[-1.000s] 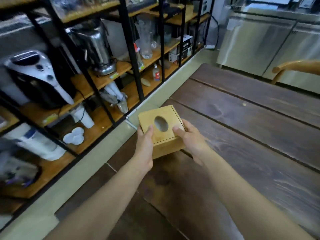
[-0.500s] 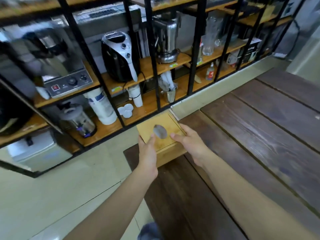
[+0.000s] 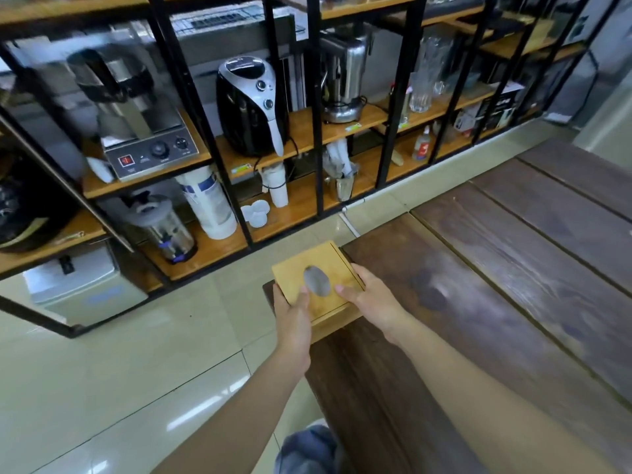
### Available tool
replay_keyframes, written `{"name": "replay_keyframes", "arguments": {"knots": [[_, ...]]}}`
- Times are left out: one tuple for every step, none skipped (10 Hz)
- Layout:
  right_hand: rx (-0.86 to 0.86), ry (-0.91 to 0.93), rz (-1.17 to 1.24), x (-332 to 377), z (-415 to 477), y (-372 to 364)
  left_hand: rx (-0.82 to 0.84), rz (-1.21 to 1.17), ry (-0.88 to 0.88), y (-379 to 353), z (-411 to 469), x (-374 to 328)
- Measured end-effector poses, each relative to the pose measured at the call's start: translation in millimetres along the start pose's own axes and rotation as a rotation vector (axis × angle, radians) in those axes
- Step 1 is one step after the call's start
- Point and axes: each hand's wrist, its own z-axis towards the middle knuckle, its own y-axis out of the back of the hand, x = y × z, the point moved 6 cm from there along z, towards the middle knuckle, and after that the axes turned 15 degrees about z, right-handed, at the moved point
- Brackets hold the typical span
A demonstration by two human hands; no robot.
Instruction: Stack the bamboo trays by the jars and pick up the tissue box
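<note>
Bamboo tissue box is gripped by left hand and right hand; pickup looks done, trays unseen.

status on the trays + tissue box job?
Done: cannot tell for the trays, since no bamboo trays or jars show in this view. In hand: the bamboo tissue box is gripped by the left hand and the right hand, thumbs on its lid, at the corner of the dark wooden table. Left: nothing visible, unless the trays remain unstacked.
</note>
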Motion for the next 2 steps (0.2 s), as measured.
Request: {"name": "replay_keyframes", "arguments": {"knots": [[-0.009, 0.046, -0.115, 4, 0, 1, -0.032, 0.049, -0.032, 6, 5, -3], [-0.131, 0.130, -0.223, 27, -9, 16, -0.118, 0.205, -0.073, 15, 11, -21]]}}
